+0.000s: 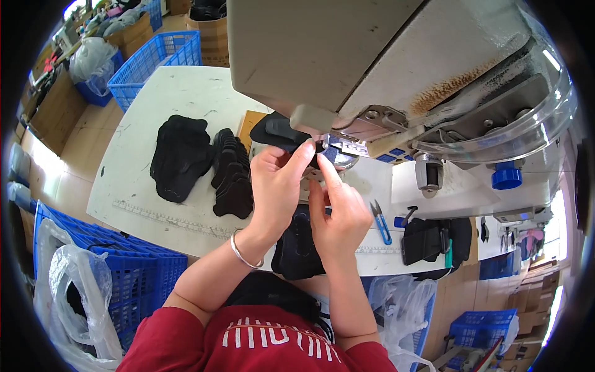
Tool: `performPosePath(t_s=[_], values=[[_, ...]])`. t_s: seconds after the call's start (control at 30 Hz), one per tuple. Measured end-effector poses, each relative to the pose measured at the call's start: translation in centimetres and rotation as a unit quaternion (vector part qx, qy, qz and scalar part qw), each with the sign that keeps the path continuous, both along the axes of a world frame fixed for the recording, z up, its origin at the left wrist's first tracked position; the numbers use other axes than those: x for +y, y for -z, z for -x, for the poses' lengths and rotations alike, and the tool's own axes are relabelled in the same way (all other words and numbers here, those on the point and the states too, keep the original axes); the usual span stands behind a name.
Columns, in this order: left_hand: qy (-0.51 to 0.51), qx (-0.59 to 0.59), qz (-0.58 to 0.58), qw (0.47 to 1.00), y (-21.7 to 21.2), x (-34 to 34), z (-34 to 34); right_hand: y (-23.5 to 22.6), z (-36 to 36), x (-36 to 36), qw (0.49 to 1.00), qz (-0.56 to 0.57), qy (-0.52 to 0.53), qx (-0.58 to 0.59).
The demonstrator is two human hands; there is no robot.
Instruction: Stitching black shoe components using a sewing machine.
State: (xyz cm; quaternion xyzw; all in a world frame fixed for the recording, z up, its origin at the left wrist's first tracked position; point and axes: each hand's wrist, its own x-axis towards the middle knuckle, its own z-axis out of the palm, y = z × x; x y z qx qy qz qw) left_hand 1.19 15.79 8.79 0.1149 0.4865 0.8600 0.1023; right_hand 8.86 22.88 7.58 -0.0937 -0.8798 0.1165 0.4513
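Observation:
A black padded fabric piece (277, 129) lies at the working end of the sewing machine (322, 118), its near edge by the needle area and shiny metal plate. My left hand (279, 183) pinches this edge between thumb and fingers. Close beside it, my right hand (341, 214) has its index finger stretched to the same edge, its thumb lower down and the other fingers curled. Another black shaped piece (299, 245) rests at the table's front edge, between my forearms. To the left lie a stack of black pieces (181, 158) and an overlapping row of smaller ones (232, 180).
On the white table (139, 180), blue thread snips (380, 223) lie right of my right hand, with black pieces (427, 242) beyond. A ruler strip (167, 217) runs along the front edge. Blue crates (145, 273) and plastic bags (80, 291) stand at lower left.

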Motion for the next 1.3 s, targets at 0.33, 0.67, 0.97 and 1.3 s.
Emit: performPosePath(t_s=[0.33, 0.67, 0.97, 1.3], values=[[0.157, -0.113, -0.041, 0.98, -0.2, -3.0, 5.1, -0.1, 0.2, 0.4, 1.0, -0.03, -0.002, -0.001], [0.156, -0.079, -0.008, 0.985, 0.5, -4.2, 5.7, 0.1, 0.0, 0.2, 0.999, -0.046, 0.019, -0.01], [0.094, -0.083, -0.081, 0.989, 1.4, -3.8, 2.8, 0.1, 0.0, 1.2, 0.998, -0.065, 0.015, -0.002], [0.047, -0.113, -0.107, 0.987, 1.2, -3.0, 0.9, -0.2, -0.2, 2.4, 0.99, -0.138, 0.024, -0.007]])
